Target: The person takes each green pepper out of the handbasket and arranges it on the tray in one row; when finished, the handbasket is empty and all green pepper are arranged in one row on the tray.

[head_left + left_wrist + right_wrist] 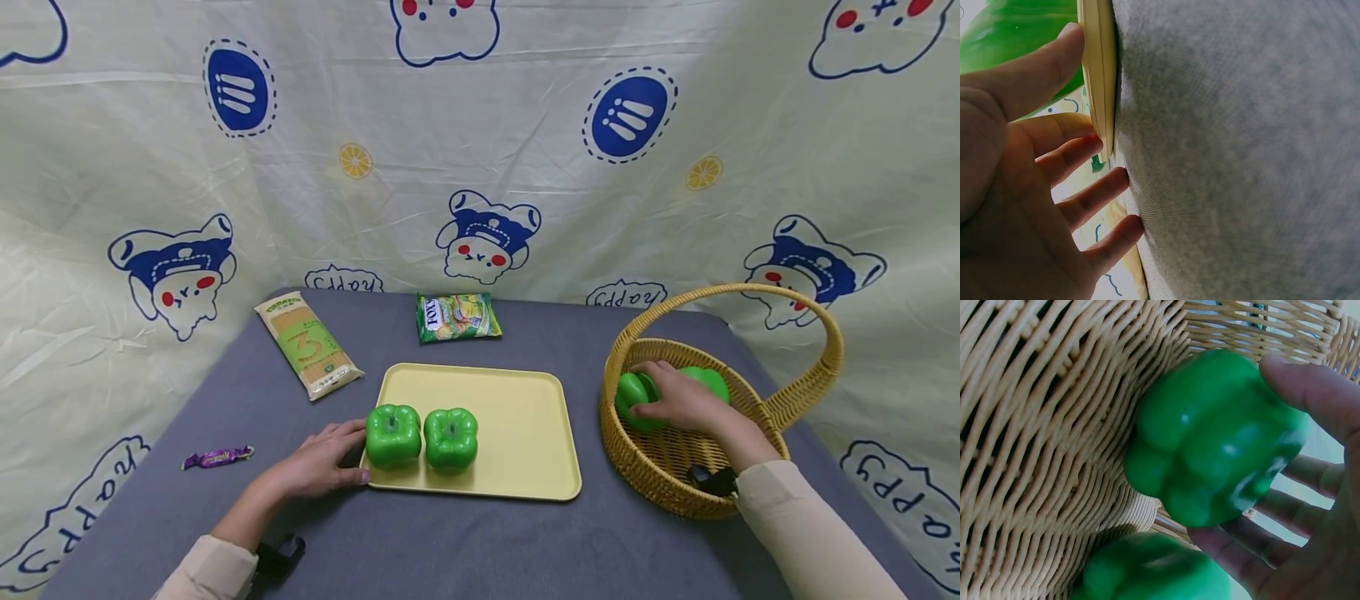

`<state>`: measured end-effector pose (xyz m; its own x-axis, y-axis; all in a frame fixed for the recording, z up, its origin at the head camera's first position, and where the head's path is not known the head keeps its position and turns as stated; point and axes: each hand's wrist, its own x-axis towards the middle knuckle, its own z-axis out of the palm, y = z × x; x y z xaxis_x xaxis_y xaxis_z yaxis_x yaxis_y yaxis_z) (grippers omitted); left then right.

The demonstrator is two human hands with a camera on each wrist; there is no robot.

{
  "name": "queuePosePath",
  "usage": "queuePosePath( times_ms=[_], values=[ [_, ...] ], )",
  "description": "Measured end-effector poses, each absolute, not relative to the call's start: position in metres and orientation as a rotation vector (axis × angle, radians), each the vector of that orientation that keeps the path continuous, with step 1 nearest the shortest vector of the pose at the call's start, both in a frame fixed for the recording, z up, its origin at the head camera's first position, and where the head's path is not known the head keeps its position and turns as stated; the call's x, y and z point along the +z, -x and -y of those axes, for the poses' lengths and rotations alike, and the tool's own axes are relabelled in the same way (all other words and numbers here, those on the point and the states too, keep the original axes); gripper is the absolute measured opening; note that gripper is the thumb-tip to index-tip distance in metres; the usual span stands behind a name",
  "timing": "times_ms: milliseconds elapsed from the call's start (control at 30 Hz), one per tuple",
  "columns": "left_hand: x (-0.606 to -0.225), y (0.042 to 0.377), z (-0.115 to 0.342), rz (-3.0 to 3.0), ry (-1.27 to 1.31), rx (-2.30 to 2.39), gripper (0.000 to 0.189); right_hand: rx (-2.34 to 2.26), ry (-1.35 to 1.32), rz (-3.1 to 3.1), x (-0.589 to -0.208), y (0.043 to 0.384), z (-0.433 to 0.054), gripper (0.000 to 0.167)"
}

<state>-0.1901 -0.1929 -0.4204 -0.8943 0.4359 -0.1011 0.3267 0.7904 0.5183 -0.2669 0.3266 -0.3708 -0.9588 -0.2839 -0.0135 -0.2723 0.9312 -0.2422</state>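
Observation:
In the head view my right hand (686,402) is inside the wicker basket (637,467). It grips a green bell pepper (1216,437), thumb on one side and fingers on the other. A second bell pepper (1157,572) lies beside it in the basket. At the left edge of the cream tray (517,433), my left hand (321,460) touches the rim with extended, spread fingers. Two more green bell peppers, the left one (393,435) and the right one (451,439), sit side by side on the tray's left part.
Behind the tray lies a green snack packet (459,317). A pack of noodles (309,343) is at the back left, and a purple wrapped candy (217,457) lies left of my left hand. The basket's tall handle (813,367) arches over its right side.

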Motion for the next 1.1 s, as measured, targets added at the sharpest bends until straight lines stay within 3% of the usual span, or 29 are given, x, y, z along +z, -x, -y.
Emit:
queuePosePath(
  times_ms=[300,700,1100],
  values=[
    [-0.4224,0.1907,0.1934,-2.768,-0.602,0.746,0.07,-0.418,0.455,-3.032,-0.3708,0.2654,-0.3254,0.062],
    [-0.4227,0.19,0.1934,-2.767,-0.595,0.752,0.07,-0.383,0.593,-2.995,-0.3734,0.2645,-0.3243,0.065],
    [-0.4214,0.1892,0.193,-2.762,-0.589,0.755,0.069,-0.404,0.454,-3.019,-0.3738,0.2659,-0.3244,0.082]
  ],
)
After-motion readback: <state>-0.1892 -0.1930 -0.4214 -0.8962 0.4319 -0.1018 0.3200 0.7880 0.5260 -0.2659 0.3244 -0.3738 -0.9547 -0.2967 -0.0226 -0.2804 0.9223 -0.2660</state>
